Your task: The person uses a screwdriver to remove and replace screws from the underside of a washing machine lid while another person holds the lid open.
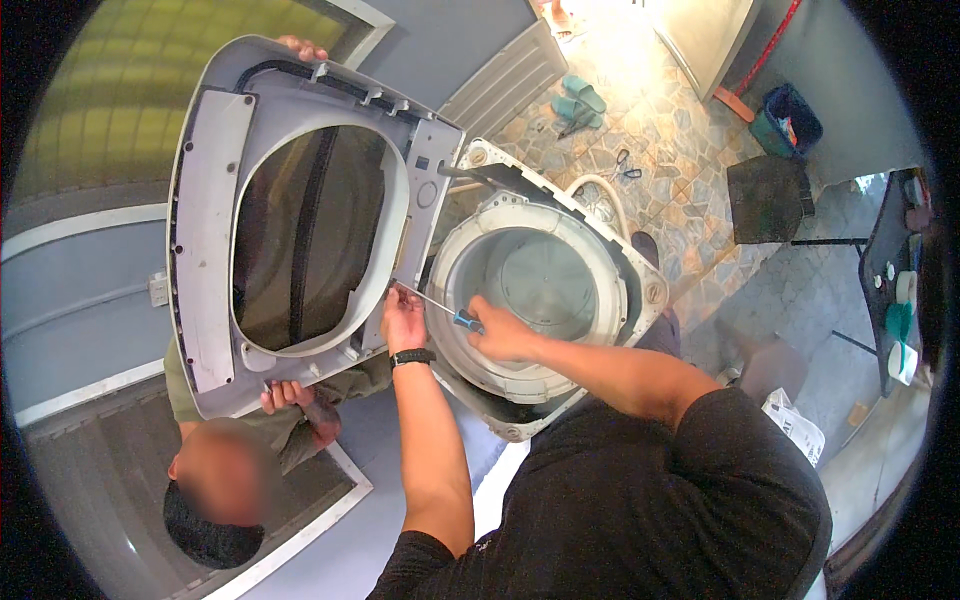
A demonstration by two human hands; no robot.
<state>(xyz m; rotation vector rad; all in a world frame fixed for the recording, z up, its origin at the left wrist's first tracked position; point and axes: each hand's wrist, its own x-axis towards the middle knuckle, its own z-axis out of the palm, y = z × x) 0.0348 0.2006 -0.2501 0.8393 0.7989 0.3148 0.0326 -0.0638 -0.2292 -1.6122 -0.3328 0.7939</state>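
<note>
My right hand (495, 330) grips a screwdriver (467, 320) by its blue handle, with the thin shaft slanting up and left. At the shaft's tip, my left hand (403, 318) has its fingers curled against the inner edge of a washing machine's top cover (213, 250). Whatever those fingers pinch is too small to make out. The cover stands tilted up on the left, its underside and oval opening facing me. Right of it sits the open washing machine (650, 290), its round tub (545, 280) exposed below my right hand.
A co-worker's hand (287, 395) holds the cover's lower edge, and another hand (303, 47) grips its top. Green slippers (580, 102) and scissors (626, 165) lie on the stone-patterned floor. A dark table (875, 270) with tape rolls stands at right, near a blue bin (788, 120).
</note>
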